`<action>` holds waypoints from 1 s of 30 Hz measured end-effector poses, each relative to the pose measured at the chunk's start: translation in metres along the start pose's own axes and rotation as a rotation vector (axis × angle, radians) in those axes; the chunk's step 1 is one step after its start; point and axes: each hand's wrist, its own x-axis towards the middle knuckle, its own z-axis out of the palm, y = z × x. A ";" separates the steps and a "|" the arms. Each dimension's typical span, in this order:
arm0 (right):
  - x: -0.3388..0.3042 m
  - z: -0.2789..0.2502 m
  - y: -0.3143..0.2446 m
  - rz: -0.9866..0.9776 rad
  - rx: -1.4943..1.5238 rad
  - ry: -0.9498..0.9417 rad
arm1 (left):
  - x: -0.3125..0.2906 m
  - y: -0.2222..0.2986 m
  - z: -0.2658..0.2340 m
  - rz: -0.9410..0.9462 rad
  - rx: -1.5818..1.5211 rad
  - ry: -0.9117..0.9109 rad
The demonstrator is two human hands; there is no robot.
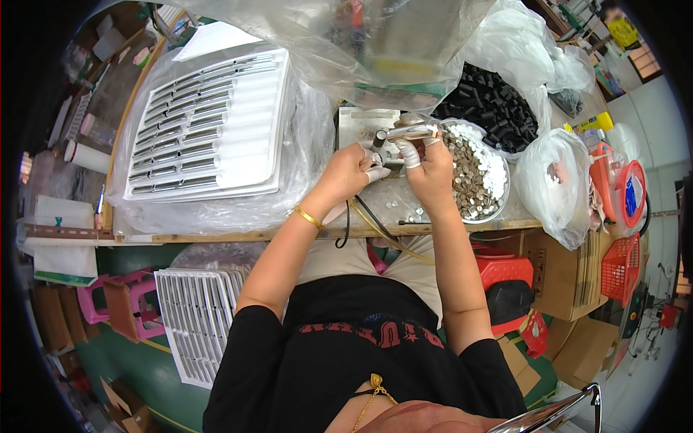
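Note:
Over the near edge of the workbench, my right hand [431,172], with white finger covers, is closed round a shiny chrome tube [410,132] that points left. Just left of it, my left hand [354,170] pinches a short black cylindrical piece [379,139] near the tube's left end; whether the two touch I cannot tell. A light metal plate or fixture [364,124] sits right behind the hands. To the right stands a round tub [507,198] with small metallic discs [469,177] and white pieces [493,167]. Behind it, a bag holds many black cylinders [498,108].
At the left, white foam trays [254,144] carry rows of chrome tubes [189,137]. Clear plastic sheeting [390,54] hangs over the bench's far side. A plastic bag [552,180] and red containers [603,180] stand right. Below are more trays [195,317], a red stool [505,273] and cartons [567,270].

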 end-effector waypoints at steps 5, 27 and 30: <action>0.008 0.004 -0.007 -0.105 -0.092 -0.051 | -0.004 -0.003 0.004 0.022 -0.068 0.029; 0.008 0.031 0.037 0.139 -0.407 -0.256 | -0.028 -0.005 -0.006 0.082 -0.352 0.145; -0.002 0.026 0.037 0.118 -0.429 -0.232 | -0.030 -0.010 -0.003 0.009 -0.413 0.124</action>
